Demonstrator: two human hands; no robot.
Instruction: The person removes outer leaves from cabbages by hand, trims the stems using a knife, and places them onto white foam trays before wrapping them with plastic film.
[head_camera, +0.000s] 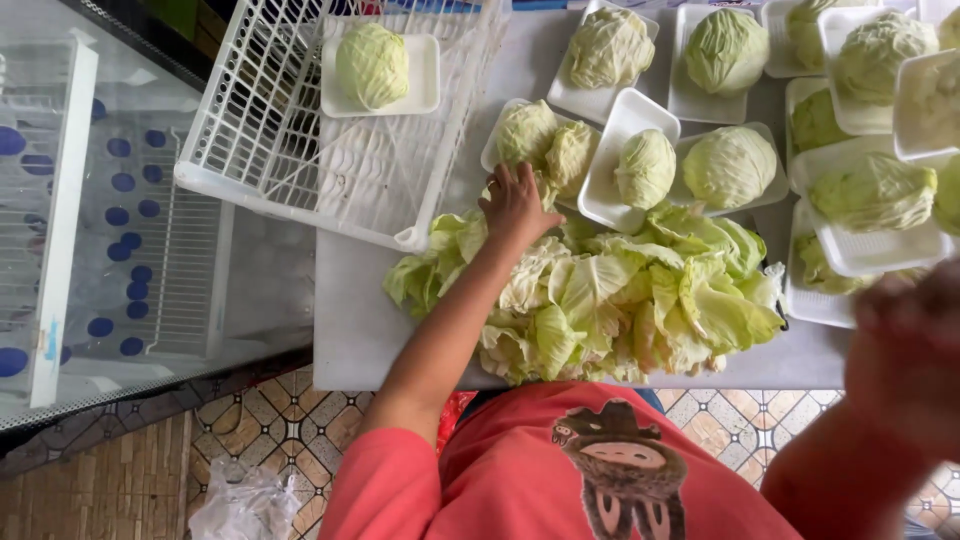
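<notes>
Left hand (515, 205) stretched out over the grey table (360, 330), fingers loosely spread and flat, resting at the near edge of a white foam tray (497, 140) with two small cabbage pieces (545, 145) on it. Not gripping anything, just touching the tray rim and the loose leaves there. Right hand (905, 345) up close to the camera at the right edge, blurry, fingers curled a bit; can't tell if anything's in it.

Big heap of loose cabbage leaves (620, 295) right in front, sprawled across the table's near edge, just beside that left hand. Behind the heap, more foam trays with one cabbage each, like the half head (645, 168) and a rounder one (730, 165) next to it, packed edge to edge. More trays stacked and overlapping on the far right.

White plastic crate (270, 150) tilted on the table's left corner, holding one trayed cabbage (372, 65). Glass-topped freezer (100, 220) further left. Crumpled plastic bag (245, 505) down on the patterned tile floor.
</notes>
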